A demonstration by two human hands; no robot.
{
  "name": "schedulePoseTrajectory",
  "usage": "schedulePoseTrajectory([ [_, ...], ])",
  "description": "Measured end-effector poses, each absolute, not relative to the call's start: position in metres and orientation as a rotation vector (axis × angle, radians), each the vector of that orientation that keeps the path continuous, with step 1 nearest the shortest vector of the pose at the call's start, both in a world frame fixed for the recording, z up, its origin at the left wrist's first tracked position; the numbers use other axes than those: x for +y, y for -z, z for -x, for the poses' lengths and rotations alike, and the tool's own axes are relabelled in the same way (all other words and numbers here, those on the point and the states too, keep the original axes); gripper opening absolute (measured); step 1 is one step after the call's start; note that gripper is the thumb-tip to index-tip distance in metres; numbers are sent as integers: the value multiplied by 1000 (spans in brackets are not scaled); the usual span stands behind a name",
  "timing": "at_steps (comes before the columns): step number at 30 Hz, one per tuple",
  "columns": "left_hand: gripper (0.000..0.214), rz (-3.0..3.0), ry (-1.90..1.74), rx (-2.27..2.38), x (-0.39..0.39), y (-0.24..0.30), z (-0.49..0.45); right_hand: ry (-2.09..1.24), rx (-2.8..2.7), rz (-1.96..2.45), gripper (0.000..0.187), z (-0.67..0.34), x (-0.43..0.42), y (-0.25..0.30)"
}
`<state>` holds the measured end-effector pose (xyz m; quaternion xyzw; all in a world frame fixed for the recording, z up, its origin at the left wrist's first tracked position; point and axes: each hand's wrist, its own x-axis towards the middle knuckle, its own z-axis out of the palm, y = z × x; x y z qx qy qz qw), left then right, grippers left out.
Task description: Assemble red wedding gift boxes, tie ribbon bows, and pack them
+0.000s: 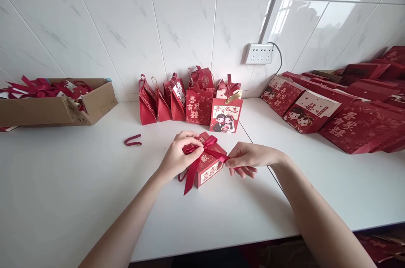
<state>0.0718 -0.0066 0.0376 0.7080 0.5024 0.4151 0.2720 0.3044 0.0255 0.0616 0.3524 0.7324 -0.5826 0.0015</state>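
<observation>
A small red gift box with gold characters sits on the white table, in front of me. A dark red ribbon is tied over its top and one tail hangs down its front. My left hand pinches a ribbon loop at the box's top left. My right hand pinches the other ribbon end just right of the box, pulling it sideways.
Several finished red boxes stand in a row at the wall. A cardboard carton of red ribbons lies at the left. Flat red box blanks are stacked at the right. A loose ribbon piece lies on the table. A power strip hangs on the wall.
</observation>
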Motion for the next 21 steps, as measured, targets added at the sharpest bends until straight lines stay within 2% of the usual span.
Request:
schedulePoseTrajectory([
  [9, 11, -1866, -1144, 1321, -6, -37, -72, 1590, 2208, -1154, 35, -335, 43, -56],
  [15, 12, -1881, -1201, 1285, -5, -34, -73, 1918, 2632, -1971, 55, -302, 47, -52],
  [19, 16, -1880, -1260, 1248, -5, -28, -76, 1819, 2728, -1954, 55, -259, 37, -43],
  [21, 16, -1902, -1299, 1253, -5, -27, -77, 1901, 2797, -1900, 52, -250, 34, -39],
])
